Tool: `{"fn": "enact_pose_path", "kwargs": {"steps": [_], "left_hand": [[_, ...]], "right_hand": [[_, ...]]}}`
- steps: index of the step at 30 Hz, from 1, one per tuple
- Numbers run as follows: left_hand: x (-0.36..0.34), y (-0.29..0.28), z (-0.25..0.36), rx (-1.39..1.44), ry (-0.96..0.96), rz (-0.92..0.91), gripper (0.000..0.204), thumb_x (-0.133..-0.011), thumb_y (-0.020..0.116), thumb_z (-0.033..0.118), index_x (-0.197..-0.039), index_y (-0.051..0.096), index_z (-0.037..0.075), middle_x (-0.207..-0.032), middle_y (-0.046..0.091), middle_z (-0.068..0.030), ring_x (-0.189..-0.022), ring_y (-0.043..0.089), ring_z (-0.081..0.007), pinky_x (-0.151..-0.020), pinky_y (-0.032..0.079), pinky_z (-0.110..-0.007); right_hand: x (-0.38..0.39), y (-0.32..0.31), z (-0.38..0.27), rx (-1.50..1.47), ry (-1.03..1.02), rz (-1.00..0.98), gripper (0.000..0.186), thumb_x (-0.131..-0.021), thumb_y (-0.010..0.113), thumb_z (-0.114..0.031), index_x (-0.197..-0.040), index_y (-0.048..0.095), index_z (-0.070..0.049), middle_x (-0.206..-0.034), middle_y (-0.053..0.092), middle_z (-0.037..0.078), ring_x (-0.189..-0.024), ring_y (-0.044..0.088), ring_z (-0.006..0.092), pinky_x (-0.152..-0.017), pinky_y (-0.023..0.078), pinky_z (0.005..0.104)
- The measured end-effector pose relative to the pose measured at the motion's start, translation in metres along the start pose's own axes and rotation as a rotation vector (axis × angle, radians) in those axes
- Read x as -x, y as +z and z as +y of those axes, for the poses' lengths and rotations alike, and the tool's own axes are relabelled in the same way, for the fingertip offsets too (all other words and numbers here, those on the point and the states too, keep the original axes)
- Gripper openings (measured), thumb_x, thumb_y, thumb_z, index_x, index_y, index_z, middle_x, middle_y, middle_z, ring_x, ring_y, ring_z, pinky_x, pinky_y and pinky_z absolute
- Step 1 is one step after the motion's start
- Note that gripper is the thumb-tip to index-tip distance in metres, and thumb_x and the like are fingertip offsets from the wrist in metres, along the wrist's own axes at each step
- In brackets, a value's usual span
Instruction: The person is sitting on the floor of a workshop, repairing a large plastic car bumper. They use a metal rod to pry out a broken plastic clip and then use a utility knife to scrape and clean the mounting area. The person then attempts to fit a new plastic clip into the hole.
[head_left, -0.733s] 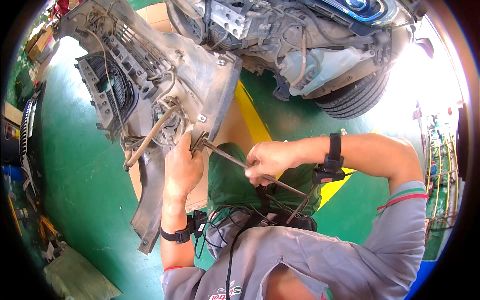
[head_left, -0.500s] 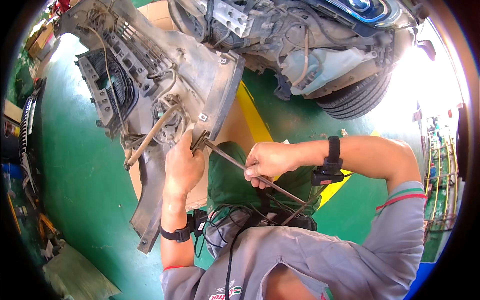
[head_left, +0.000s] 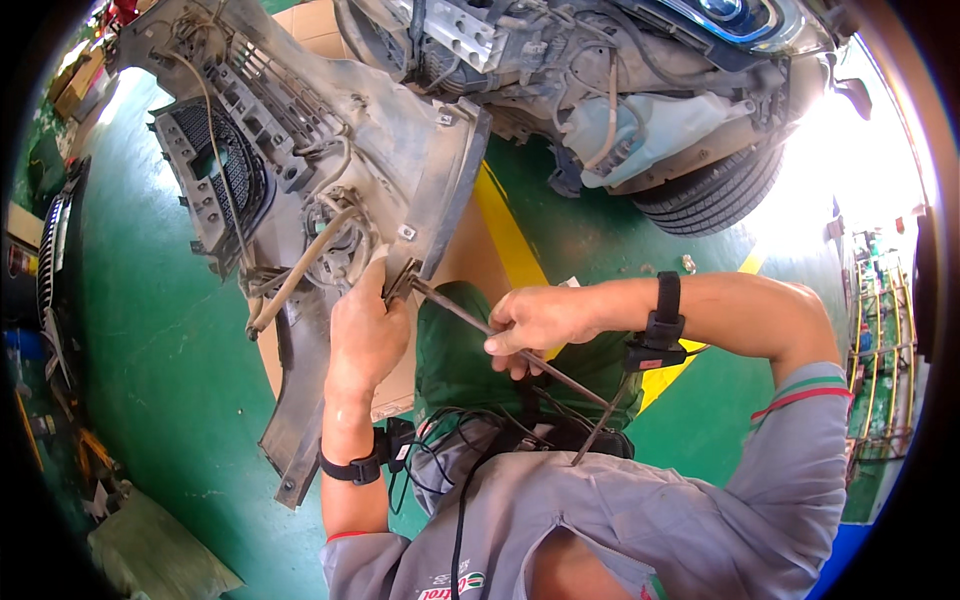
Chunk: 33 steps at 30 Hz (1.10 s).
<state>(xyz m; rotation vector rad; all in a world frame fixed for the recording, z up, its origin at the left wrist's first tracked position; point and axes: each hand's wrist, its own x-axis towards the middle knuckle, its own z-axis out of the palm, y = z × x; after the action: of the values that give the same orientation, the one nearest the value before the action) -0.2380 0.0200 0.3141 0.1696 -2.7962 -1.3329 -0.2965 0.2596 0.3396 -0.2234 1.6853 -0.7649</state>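
A dirty grey car bumper cover [head_left: 385, 120] lies with its inner side up before me. My left hand [head_left: 368, 325] is closed on its near edge, fingertips partly hidden, beside a small dark metal piece [head_left: 400, 283]. From that piece a long thin metal rod [head_left: 455, 308] slants down to the right, its near end sharply bent and lying across my shirt front. My right hand [head_left: 540, 322] pinches the rod around its middle between thumb and fingers. Whether the rod is joined to the dark piece I cannot tell.
Brown hoses [head_left: 305, 270] and a black mesh grille [head_left: 215, 165] are on the bumper cover. Cardboard [head_left: 395, 397] lies beneath it. The car's exposed front, with a pale fluid tank [head_left: 660, 135] and a tyre [head_left: 715, 195], stands ahead. Cables hang over my lap.
The rod's bent near end has swung a little and now shows over my shirt. My right hand has shifted slightly along with it; my left hand stays put.
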Motion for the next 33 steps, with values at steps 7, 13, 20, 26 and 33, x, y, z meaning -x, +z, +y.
{"fn": "enact_pose_path", "kwargs": {"steps": [7,13,20,26,33], "left_hand": [[0.001,0.001,-0.004,0.038,-0.006,-0.016,0.030,-0.084,0.055,0.005,-0.114,0.059,0.002,-0.092,0.065,-0.0306,-0.092,0.060,-0.0522,-0.079,0.047,-0.057],[0.002,0.001,-0.005,0.029,-0.030,-0.028,0.032,-0.084,0.055,0.005,-0.115,0.058,0.002,-0.092,0.066,-0.0309,-0.092,0.061,-0.0518,-0.079,0.047,-0.057],[0.000,0.006,-0.006,-0.008,0.078,0.025,0.033,-0.084,0.056,0.005,-0.117,0.058,0.002,-0.091,0.066,-0.0301,-0.091,0.061,-0.0519,-0.078,0.048,-0.057],[0.003,0.003,-0.006,-0.027,-0.016,-0.033,0.031,-0.085,0.057,0.005,-0.115,0.059,0.000,-0.089,0.066,-0.0295,-0.087,0.061,-0.0521,-0.073,0.046,-0.057],[0.004,0.002,-0.002,-0.002,0.024,-0.004,0.028,-0.086,0.058,0.006,-0.113,0.059,-0.001,-0.085,0.065,-0.0287,-0.084,0.061,-0.0518,-0.072,0.046,-0.056]], "right_hand": [[-0.001,-0.005,-0.011,-0.108,-0.018,-0.090,0.029,-0.103,0.056,-0.018,-0.105,0.066,0.009,-0.093,0.073,0.018,-0.080,0.074,0.0236,-0.069,0.063,0.0362],[0.011,-0.004,-0.027,0.098,0.013,-0.025,0.028,-0.102,0.058,-0.019,-0.106,0.067,0.008,-0.097,0.073,0.016,-0.082,0.074,0.0203,-0.073,0.062,0.0333],[0.000,-0.012,-0.008,-0.060,-0.095,-0.121,0.030,-0.102,0.056,-0.017,-0.111,0.065,0.010,-0.099,0.073,0.015,-0.085,0.073,0.0208,-0.074,0.061,0.0340],[0.008,0.002,-0.023,-0.017,-0.021,0.018,0.022,-0.098,0.063,-0.012,-0.104,0.069,0.008,-0.088,0.074,0.012,-0.075,0.074,0.0190,-0.063,0.061,0.0333],[0.012,-0.002,-0.033,0.339,-0.036,0.037,0.032,-0.097,0.066,-0.024,-0.101,0.071,0.008,-0.088,0.075,0.013,-0.074,0.075,0.0195,-0.062,0.061,0.0327]]}}
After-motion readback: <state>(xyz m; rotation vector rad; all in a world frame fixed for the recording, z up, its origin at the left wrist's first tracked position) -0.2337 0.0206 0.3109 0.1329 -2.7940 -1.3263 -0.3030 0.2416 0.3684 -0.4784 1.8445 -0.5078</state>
